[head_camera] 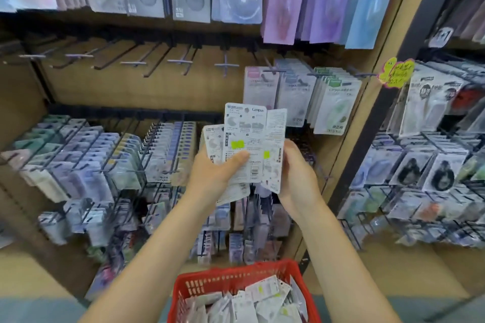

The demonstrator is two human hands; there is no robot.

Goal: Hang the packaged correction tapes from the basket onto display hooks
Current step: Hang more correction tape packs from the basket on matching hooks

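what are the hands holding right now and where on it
A fanned stack of packaged correction tapes, backs facing the camera. The left hand grips its lower left part, thumb across the front card; the right hand holds the right edge.

We record a fanned sheaf of white carded correction-tape packs (245, 144), backs toward us with green stickers, gripped by our left hand (217, 173) and right hand (298, 178). Below: a red plastic mesh basket (236, 274) heaped with more packs. Above left: a row of bare metal display hooks (131, 61). Upper right: hanging packs (301, 92) on the wooden display wall (131, 92).
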